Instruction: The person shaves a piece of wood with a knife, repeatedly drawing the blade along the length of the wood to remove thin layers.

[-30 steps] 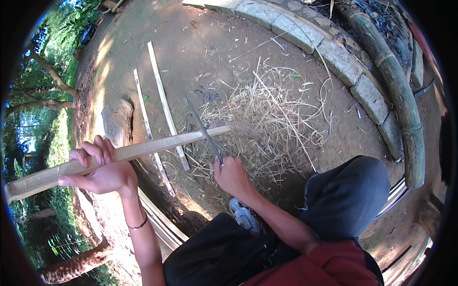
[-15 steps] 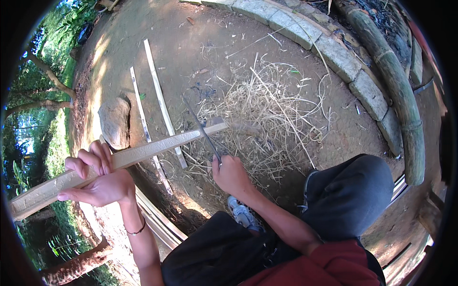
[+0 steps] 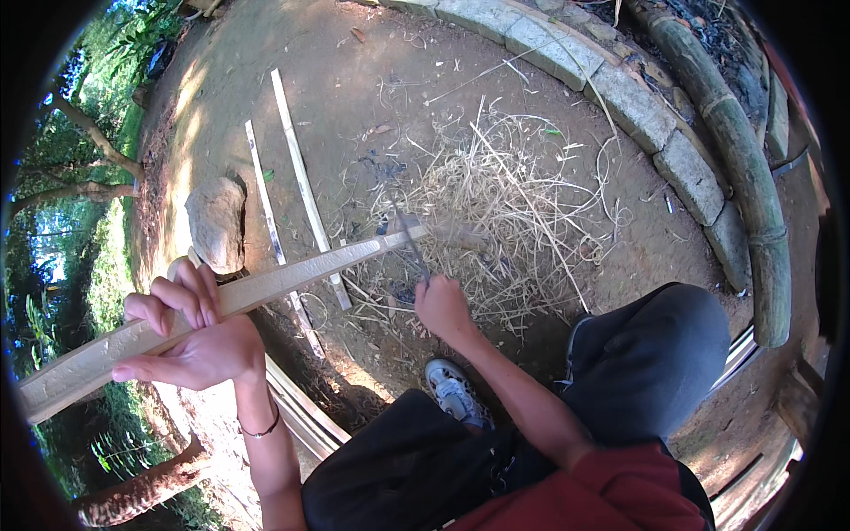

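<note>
My left hand (image 3: 190, 336) grips a long pale split bamboo slat (image 3: 292, 279) that runs from the lower left up to the middle of the view. My right hand (image 3: 443, 305) is closed on the handle of a dark knife (image 3: 409, 239), whose blade points up and meets the slat's far end. Just beyond the blade lies a heap of thin bamboo shavings (image 3: 505, 199) on the bare earth. My knees in dark trousers fill the lower middle, and a grey shoe (image 3: 453, 389) shows under the right forearm.
Two thin bamboo strips (image 3: 297, 181) lie on the dirt at upper left beside a grey rock (image 3: 217, 221). A curved stone kerb (image 3: 637, 97) and a thick bamboo pole (image 3: 739, 150) border the right. More slats (image 3: 297, 411) lie by my left knee. Trees stand at far left.
The slat's near end has dropped lower at the left and my left hand has moved down with it. The knife blade stays at the slat's far end.
</note>
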`<state>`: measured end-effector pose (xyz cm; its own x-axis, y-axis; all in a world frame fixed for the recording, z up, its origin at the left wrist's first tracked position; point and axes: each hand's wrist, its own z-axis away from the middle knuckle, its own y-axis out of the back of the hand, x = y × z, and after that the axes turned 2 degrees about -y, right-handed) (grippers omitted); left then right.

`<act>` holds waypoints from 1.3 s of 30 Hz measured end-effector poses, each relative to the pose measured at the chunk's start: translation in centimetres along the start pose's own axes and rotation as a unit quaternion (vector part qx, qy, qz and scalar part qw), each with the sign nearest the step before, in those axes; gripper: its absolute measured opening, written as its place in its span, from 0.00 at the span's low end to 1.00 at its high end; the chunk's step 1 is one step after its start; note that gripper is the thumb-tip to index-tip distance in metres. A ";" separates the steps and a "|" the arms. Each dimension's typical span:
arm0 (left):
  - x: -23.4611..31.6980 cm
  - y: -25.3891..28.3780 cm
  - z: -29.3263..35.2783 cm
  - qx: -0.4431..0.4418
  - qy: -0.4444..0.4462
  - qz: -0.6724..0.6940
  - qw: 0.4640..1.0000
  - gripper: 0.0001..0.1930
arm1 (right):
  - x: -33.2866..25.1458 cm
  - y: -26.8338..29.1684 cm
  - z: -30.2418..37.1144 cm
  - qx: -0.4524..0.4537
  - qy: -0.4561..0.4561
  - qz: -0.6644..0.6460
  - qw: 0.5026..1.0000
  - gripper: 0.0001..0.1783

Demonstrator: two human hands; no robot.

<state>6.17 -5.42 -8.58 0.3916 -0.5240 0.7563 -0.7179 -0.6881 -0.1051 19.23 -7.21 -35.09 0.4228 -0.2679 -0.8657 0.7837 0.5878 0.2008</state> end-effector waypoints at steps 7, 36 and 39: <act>0.1 -0.2 0.3 -0.015 -0.010 -0.012 1.000 0.33 | -1.8 0.8 0.8 0.023 -0.018 0.005 1.000 0.21; -0.1 -1.7 -0.3 0.055 -0.004 -0.102 0.993 0.34 | 0.6 -0.7 -0.3 0.044 0.025 -0.012 0.999 0.21; -0.4 -2.7 -0.3 0.072 -0.005 -0.101 0.992 0.33 | 2.1 -0.8 -1.5 0.069 -0.029 0.023 0.997 0.21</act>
<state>7.82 -3.18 -8.38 0.5252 -0.3718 0.7655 -0.5350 -0.8438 -0.0427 18.76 -7.08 -37.77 0.4823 -0.2897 -0.8267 0.8161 0.4916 0.3038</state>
